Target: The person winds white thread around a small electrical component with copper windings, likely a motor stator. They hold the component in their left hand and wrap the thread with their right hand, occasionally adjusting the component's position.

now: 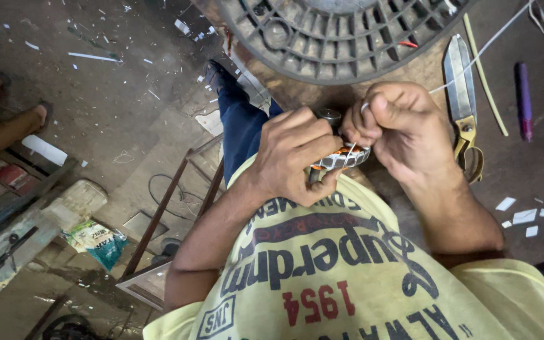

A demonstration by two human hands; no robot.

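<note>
Yellow cotton of the person's printed shirt (pixel 347 277) filled the near edge of the view, soft and creased, with both bare forearms rising out of it. Just above it, the left hand (pixel 294 154) was clamped around a small round motor stator (pixel 341 157), its laminated steel rim ribbed and shiny, with orange-copper winding showing at the edge. Fingers curled over the top of the part and the thumb pressed from beneath. Touching the stator's other side, the right hand (pixel 404 126) was closed into a tight pinch on a thin white cord (pixel 486 47), which ran taut away from the knuckles across the dark work surface (pixel 517 164). A short white strand also crossed the stator's rim between the two hands.

Just beyond the right hand lay a pair of heavy scissors (pixel 463 94), with broad dull-steel blades and brass-coloured handles. Past them lay a slim purple pen (pixel 524 101) and a pale yellow strip. Beyond both hands sat a round grey plastic grille (pixel 335 38), moulded in ribs and rings. Small white paper scraps (pixel 524 217) lay scattered beside the right forearm.
</note>
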